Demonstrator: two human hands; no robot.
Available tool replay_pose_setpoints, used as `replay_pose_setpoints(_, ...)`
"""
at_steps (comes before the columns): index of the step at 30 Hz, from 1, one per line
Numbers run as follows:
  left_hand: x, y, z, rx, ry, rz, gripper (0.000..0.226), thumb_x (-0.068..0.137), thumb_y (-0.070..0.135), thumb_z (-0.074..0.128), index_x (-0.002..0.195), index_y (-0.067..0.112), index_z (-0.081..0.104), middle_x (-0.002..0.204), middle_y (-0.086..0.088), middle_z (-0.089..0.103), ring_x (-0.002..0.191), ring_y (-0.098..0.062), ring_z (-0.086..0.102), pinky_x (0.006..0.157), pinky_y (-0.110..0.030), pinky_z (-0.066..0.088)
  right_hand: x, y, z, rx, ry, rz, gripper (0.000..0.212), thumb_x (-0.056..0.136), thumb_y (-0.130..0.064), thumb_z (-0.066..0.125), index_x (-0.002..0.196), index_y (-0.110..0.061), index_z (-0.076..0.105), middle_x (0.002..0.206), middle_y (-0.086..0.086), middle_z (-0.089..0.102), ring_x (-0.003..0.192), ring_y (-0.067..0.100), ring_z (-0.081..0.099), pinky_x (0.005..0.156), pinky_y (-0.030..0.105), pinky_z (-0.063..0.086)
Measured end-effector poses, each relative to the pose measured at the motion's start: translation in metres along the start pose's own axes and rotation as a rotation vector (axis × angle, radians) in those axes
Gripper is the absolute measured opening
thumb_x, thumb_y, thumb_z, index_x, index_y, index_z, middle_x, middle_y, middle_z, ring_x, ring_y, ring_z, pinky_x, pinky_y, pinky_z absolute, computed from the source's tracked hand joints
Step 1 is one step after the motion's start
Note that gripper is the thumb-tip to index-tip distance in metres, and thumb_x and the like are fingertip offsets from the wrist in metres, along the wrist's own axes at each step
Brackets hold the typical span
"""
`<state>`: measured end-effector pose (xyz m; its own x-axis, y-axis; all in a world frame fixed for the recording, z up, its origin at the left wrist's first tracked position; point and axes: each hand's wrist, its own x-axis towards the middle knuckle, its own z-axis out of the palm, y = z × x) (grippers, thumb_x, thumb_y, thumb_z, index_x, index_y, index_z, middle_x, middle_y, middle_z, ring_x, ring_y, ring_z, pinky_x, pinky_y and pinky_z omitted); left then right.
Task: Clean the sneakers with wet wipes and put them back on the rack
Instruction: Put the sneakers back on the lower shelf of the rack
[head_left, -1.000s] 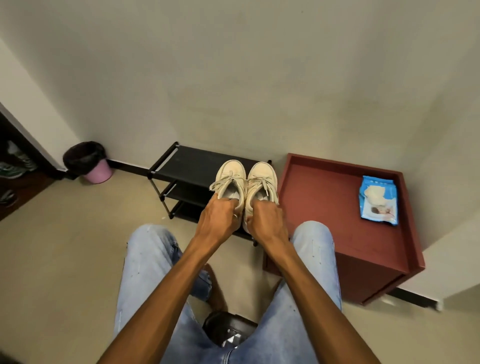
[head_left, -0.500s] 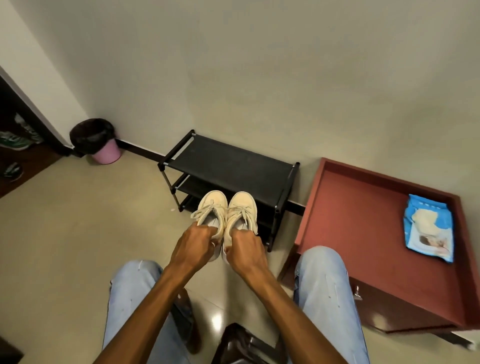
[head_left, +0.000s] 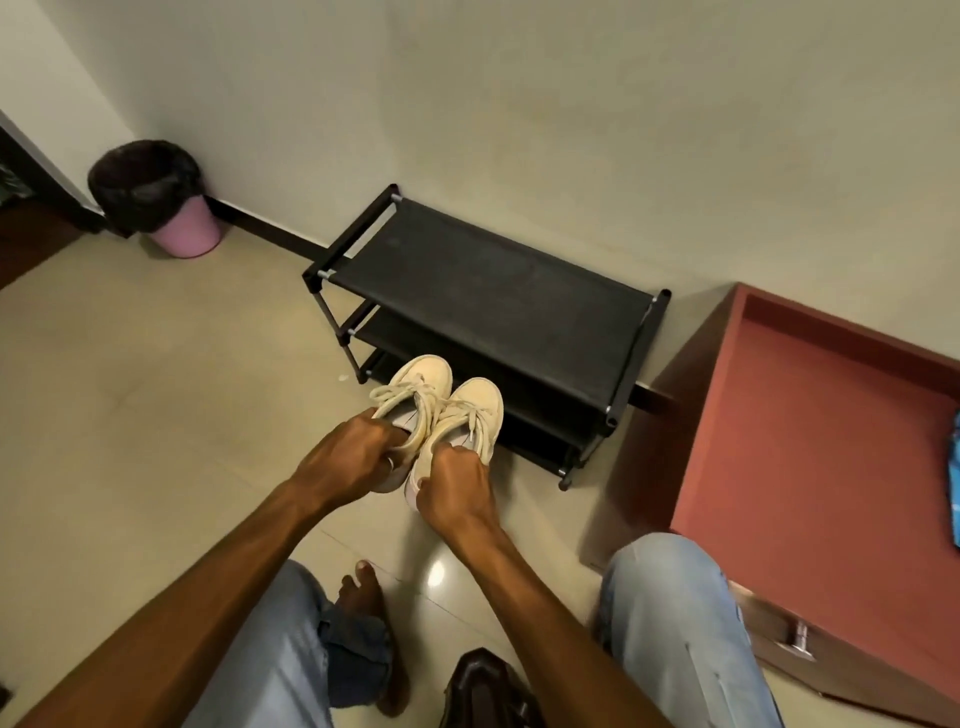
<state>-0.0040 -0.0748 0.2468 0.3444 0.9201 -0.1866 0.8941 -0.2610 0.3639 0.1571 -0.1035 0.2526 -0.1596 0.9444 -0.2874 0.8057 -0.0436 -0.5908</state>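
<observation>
Cream sneakers (head_left: 441, 405) sit side by side just in front of the rack (head_left: 488, 291), long axes and toes pointing at its lower shelves. L hand (head_left: 348, 457) grips one heel, R hand (head_left: 452, 488) the other; both approx. equally near.

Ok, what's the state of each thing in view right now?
shoe rack: upright against wall
left sneaker: gripped by left hand, off shoe rack
right sneaker: gripped by right hand, off shoe rack
bin: open-topped, black liner
wipes pack: cut off, state unclear
</observation>
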Motion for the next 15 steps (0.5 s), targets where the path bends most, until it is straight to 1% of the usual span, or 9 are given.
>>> replay_pose_setpoints(1,0.005,-0.007,0.006,-0.011,0.005,-0.001,0.017,0.083,0.011,0.064,0.073,0.025,0.067,0.075,0.008,0.056,0.068,-0.01,0.05,0.056,-0.027,0.048,0.007,0.003,0.006,-0.01,-0.001,0.005,0.026,0.088,-0.011,0.062,0.113,-0.002,0.064,0.109,0.02,0.069,0.097,0.037,0.067,0.08,0.037,0.055)
replay_pose_setpoints(4,0.018,-0.02,0.022,-0.045,0.025,0.005,0.025,0.084,0.009,0.067,0.071,0.03,0.062,0.079,0.009,0.051,0.067,-0.007,0.048,0.058,-0.015,0.038,0.024,0.012,0.02,-0.04,0.014,0.005,0.03,0.091,-0.011,0.062,0.12,-0.004,0.061,0.115,0.018,0.067,0.1,0.034,0.066,0.083,0.037,0.054)
replay_pose_setpoints(7,0.034,-0.032,0.037,-0.064,0.03,0.016,0.015,0.083,0.005,0.068,0.076,0.019,0.07,0.082,0.008,0.052,0.071,-0.008,0.048,0.062,-0.011,0.034,0.041,0.021,0.033,-0.085,0.022,0.015,0.034,0.092,-0.009,0.062,0.126,-0.007,0.058,0.119,0.015,0.065,0.102,0.033,0.066,0.087,0.037,0.055)
replay_pose_setpoints(10,0.054,-0.045,0.053,-0.07,0.048,0.021,0.007,0.088,0.014,0.07,0.09,0.016,0.077,0.092,0.003,0.061,0.076,-0.011,0.056,0.066,-0.012,0.043,0.059,0.028,0.042,-0.109,0.039,0.02,0.034,0.093,-0.008,0.063,0.127,-0.009,0.059,0.121,0.014,0.064,0.103,0.031,0.066,0.088,0.037,0.056)
replay_pose_setpoints(12,0.07,-0.055,0.061,-0.091,0.052,0.004,0.012,0.091,0.024,0.07,0.099,0.018,0.075,0.1,0.002,0.063,0.081,-0.011,0.058,0.072,-0.02,0.053,0.071,0.033,0.045,-0.118,0.045,0.02,0.034,0.094,-0.011,0.063,0.128,-0.009,0.059,0.122,0.013,0.064,0.105,0.028,0.065,0.089,0.034,0.056)
replay_pose_setpoints(14,0.083,-0.059,0.063,-0.107,0.057,0.005,0.015,0.091,0.027,0.07,0.103,0.021,0.074,0.106,0.0,0.062,0.086,-0.008,0.055,0.078,-0.025,0.057,0.083,0.038,0.043,-0.13,0.06,0.019,0.034,0.095,-0.01,0.062,0.129,-0.008,0.058,0.124,0.014,0.063,0.107,0.029,0.065,0.089,0.034,0.055)
replay_pose_setpoints(15,0.089,-0.059,0.065,-0.09,0.073,0.031,0.015,0.09,0.025,0.072,0.104,0.02,0.075,0.109,-0.002,0.063,0.088,-0.01,0.056,0.08,-0.026,0.057,0.09,0.041,0.043,-0.142,0.067,0.021,0.035,0.095,-0.009,0.062,0.129,-0.007,0.057,0.124,0.015,0.062,0.108,0.03,0.065,0.09,0.035,0.055)
